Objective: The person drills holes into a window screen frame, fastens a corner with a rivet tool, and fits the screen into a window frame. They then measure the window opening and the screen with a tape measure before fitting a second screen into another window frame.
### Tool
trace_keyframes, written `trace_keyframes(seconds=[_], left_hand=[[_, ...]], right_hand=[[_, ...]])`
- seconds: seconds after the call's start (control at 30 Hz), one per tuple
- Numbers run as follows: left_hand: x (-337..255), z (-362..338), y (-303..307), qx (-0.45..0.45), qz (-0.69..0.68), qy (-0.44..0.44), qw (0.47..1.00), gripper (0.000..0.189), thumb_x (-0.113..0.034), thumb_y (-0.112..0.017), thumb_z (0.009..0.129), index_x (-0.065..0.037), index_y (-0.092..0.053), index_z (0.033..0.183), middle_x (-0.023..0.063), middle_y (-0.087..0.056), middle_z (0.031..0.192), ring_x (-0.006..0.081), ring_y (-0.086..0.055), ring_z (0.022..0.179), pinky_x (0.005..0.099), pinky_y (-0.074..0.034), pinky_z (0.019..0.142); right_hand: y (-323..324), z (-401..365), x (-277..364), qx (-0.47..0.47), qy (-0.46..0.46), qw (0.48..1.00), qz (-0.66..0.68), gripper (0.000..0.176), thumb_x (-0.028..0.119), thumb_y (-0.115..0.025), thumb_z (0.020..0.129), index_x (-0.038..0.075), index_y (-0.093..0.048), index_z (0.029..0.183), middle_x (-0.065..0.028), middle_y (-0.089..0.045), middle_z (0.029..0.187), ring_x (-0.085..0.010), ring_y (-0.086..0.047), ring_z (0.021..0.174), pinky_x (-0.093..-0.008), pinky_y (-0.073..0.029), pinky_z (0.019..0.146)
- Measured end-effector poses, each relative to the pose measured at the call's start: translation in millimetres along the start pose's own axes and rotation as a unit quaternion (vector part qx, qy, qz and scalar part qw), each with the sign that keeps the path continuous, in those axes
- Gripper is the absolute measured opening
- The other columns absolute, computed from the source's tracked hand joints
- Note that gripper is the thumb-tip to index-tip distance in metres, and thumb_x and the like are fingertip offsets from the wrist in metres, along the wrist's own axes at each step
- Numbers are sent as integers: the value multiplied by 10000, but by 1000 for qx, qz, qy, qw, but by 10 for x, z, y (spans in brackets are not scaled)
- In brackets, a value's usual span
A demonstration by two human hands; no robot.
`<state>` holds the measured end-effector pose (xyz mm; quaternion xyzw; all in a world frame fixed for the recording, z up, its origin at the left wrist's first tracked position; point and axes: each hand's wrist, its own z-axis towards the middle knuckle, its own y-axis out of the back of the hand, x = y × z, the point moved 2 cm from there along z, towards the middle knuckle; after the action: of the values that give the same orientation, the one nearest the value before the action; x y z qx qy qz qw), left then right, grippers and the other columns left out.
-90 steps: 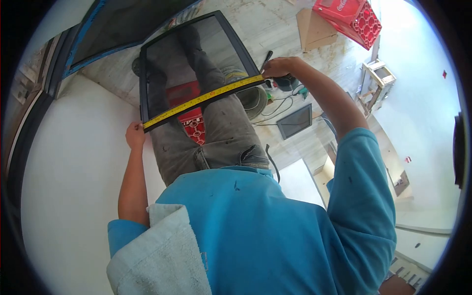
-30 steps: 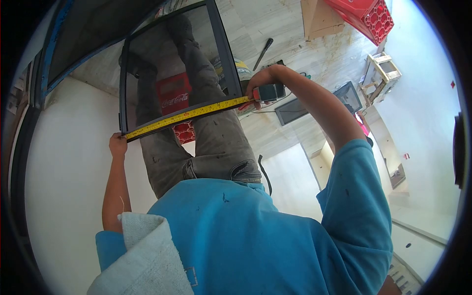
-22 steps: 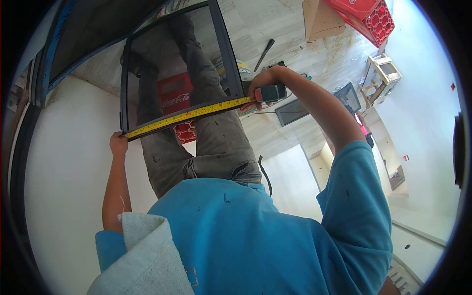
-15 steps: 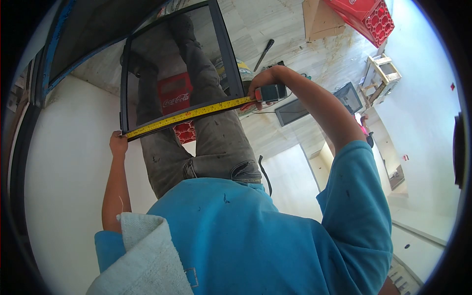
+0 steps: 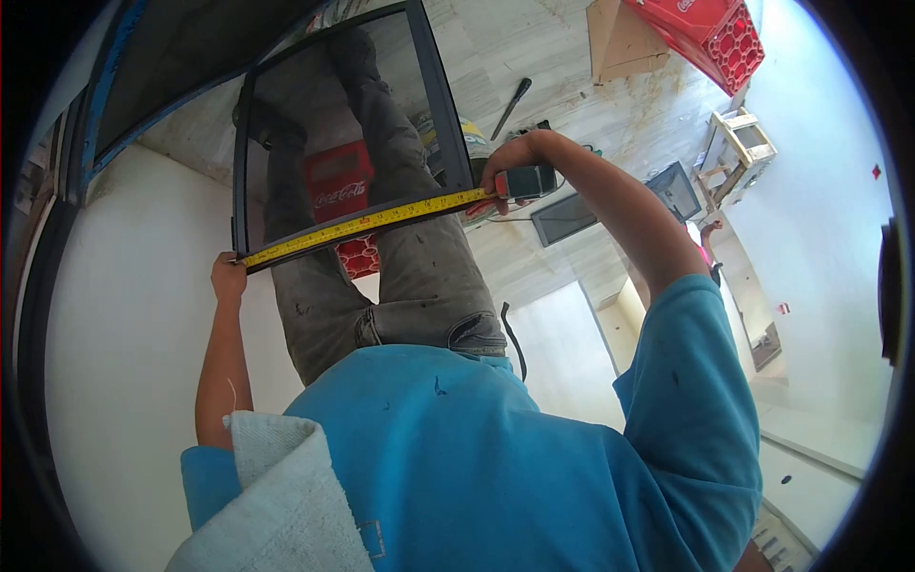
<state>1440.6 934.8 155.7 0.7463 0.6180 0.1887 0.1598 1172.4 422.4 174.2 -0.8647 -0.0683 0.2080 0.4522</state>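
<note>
A yellow tape measure (image 5: pixel 367 225) is stretched along the near edge of a black-framed glass panel (image 5: pixel 443 105), which lies across the person's legs. At the tape's left end, my left hand (image 5: pixel 229 276) pinches the tip against the frame corner. My right hand (image 5: pixel 510 160) is closed round the tape's red and black case (image 5: pixel 525 182) at the panel's right corner. Through the glass, the legs and a red Coca-Cola crate (image 5: pixel 338 181) are visible.
A dark blue-edged panel (image 5: pixel 191 57) leans at upper left. On the tiled floor are a screwdriver-like tool (image 5: pixel 512 107), a cardboard piece (image 5: pixel 624 43), a red crate (image 5: pixel 710 38), dark frames (image 5: pixel 564 219) and a small wooden stand (image 5: pixel 739 153). Another person (image 5: pixel 710 246) is partly visible at right.
Both hands and the tape stay almost in place. At the right, the other person's arm has shifted slightly.
</note>
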Motion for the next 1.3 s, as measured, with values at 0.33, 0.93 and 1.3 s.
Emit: trace_keyframes(seconds=[0.33,0.93,1.3], left_hand=[[-70,-20,25,6,18,-13,1000,271,-150,-648,770,-29,-620,1010,186,-655,887,328,-638,838,385,-494,749],[-41,-17,-28,3,24,-36,999,254,-138,-640,779,-29,-613,1007,179,-655,880,318,-639,831,378,-493,739],[-39,-32,-36,-9,10,-28,1000,252,-145,-649,775,-34,-617,999,176,-654,864,315,-639,813,375,-492,724]], right_hand=[[10,-41,-2,4,14,1000,-6,356,224,-466,867,14,-542,1144,-84,-663,861,-139,-560,574,-284,-486,511],[35,-58,-12,-14,32,999,-28,294,246,-507,878,44,-612,1064,-63,-665,882,-145,-602,664,-295,-510,564],[55,29,-37,22,17,1000,-2,330,250,-489,877,21,-583,1094,-82,-663,868,-145,-590,619,-290,-496,536]])
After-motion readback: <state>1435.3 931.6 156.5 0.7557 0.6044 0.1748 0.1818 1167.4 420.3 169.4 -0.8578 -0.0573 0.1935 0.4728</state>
